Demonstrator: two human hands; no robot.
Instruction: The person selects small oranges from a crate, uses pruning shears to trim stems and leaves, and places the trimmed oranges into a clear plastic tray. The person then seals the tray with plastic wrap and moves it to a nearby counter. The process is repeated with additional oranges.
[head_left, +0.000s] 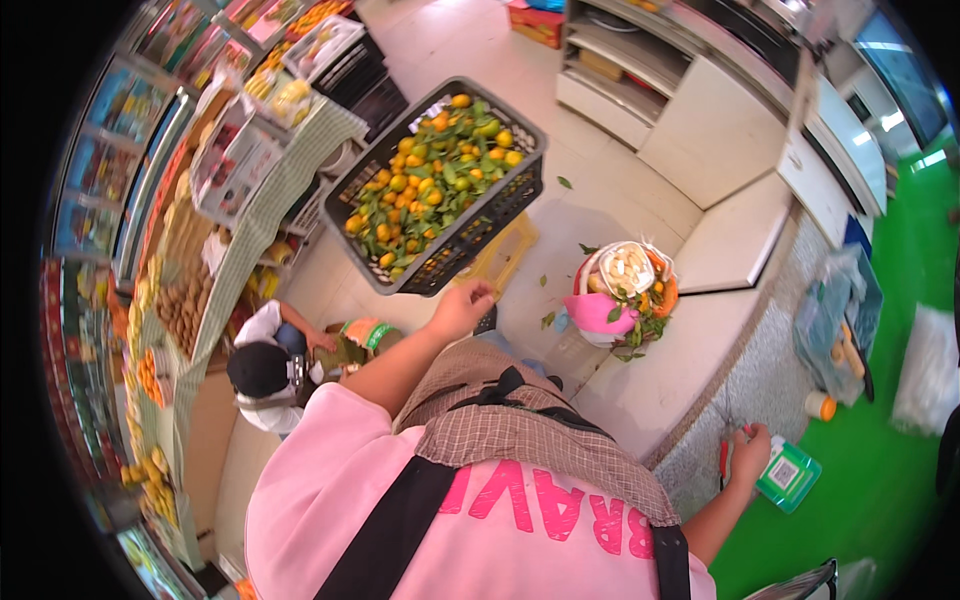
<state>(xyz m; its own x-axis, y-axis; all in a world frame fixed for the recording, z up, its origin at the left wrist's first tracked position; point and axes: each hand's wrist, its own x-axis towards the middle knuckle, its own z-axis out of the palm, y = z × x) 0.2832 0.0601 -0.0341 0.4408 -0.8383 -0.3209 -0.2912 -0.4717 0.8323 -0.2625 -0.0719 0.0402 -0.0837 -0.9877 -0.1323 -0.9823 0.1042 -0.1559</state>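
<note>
My left hand (463, 307) is loosely curled beside the lower rim of a black plastic crate (431, 281), with nothing visible in it. The crate holds many small orange and green mandarins (409, 196) with leaves. At the lower right, my right hand (750, 452) has its fingers around one handle of a small red-handled tool (724, 457), over a speckled counter; its blades are hard to make out. A round container (600, 330) of leafy mandarins stands right of the crate, with a clear pack of pale pieces (626, 268) and a pink piece (596, 313) on top.
A person in a black cap (259, 369) crouches at left beside fruit shelves with a checked cloth (255, 184). A yellow plastic crate (510, 247) lies partly under the black one. On the green counter are a plastic bag (829, 322), an orange-lidded jar (820, 406) and a green code card (790, 476).
</note>
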